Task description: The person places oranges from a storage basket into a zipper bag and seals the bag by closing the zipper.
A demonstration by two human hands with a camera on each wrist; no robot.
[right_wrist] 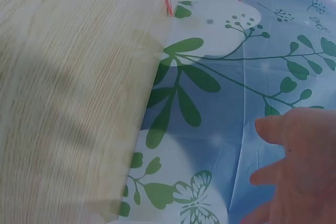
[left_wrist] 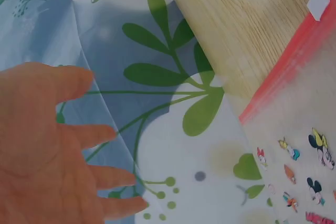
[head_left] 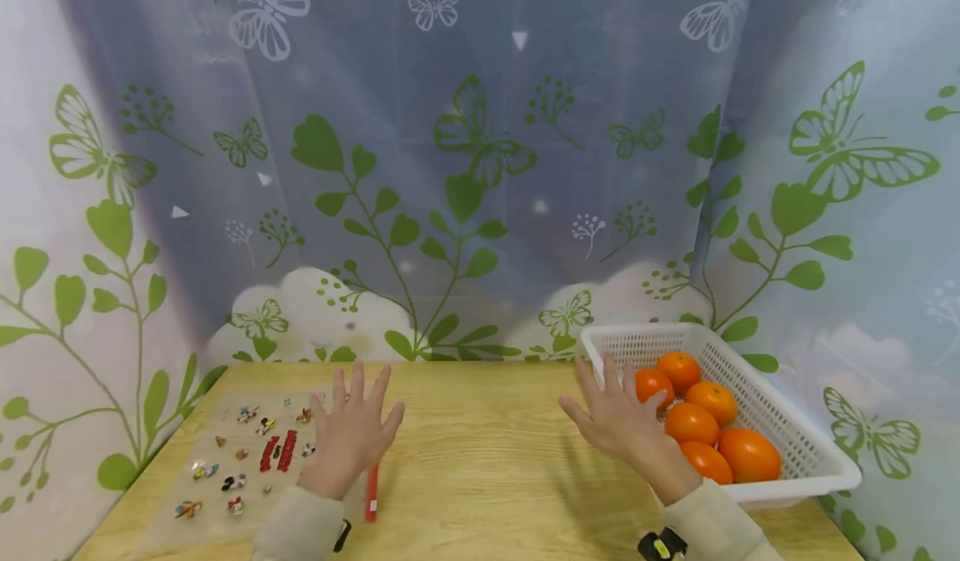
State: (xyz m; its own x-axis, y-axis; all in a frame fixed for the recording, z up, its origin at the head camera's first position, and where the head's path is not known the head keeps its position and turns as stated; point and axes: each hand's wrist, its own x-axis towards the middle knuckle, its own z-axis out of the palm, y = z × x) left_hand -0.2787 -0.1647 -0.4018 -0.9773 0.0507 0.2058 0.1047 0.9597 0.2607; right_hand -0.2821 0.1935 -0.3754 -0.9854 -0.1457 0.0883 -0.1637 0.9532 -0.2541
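My left hand (head_left: 351,436) is raised with its fingers spread, overlapping the right part of a clear zip bag (head_left: 168,519) in the head view. Small cartoon figures and red lettering (head_left: 287,451) are printed on that bag, and a red zip strip (head_left: 372,494) runs along its right side. To the right, my right hand (head_left: 621,423) also has spread fingers and holds nothing. It overlaps the left wall of a white plastic basket (head_left: 813,482). Several oranges (head_left: 691,424) lie inside the basket. Both wrist views show the palm side of a bare hand with straight fingers.
A light wooden table (head_left: 480,461) lies under everything. Behind it and at both sides hangs a curtain (head_left: 480,236) printed with green leaves and butterflies. The basket stands at the table's right edge, the bag towards the left edge.
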